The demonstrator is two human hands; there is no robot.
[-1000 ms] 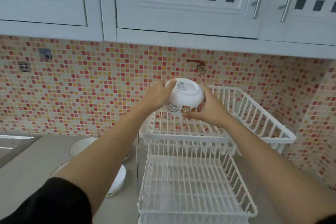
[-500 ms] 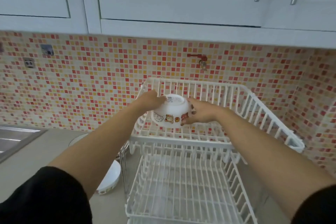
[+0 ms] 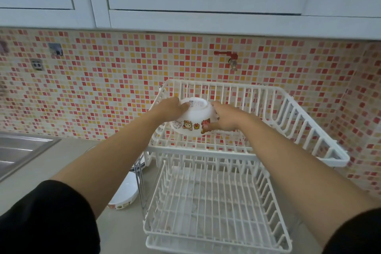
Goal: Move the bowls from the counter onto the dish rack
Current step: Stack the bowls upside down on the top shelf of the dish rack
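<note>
A white bowl [image 3: 193, 116] with cartoon stickers round its side is turned upside down, base up, at the left front of the upper tier [image 3: 321, 142] of a white wire dish rack; whether its rim already touches the wires cannot be told. The left hand [image 3: 168, 109] clasps the bowl's side at 9 o'clock, fingers curled over the base edge, and the right hand [image 3: 225, 118] clasps it at 3 o'clock, thumb pressed on the sticker band. Apart from the bowl, the upper tier holds nothing. The lower tier [image 3: 216, 212], toward 6 o'clock of the bowl, holds no dishes either; its wires show a pale tray beneath. At 7 o'clock from the held bowl, on the grey counter [image 3: 61, 163] just left of the rack's frame, another white bowl [image 3: 125, 194] sits with its sticker band showing, partly hidden behind the left forearm, and a further rim peeks out just beyond it. A steel sink [image 3: 18, 150] lies at the far left. On the mosaic tile wall at 1 o'clock of the bowl sits a red-handled tap [image 3: 229, 57].
</note>
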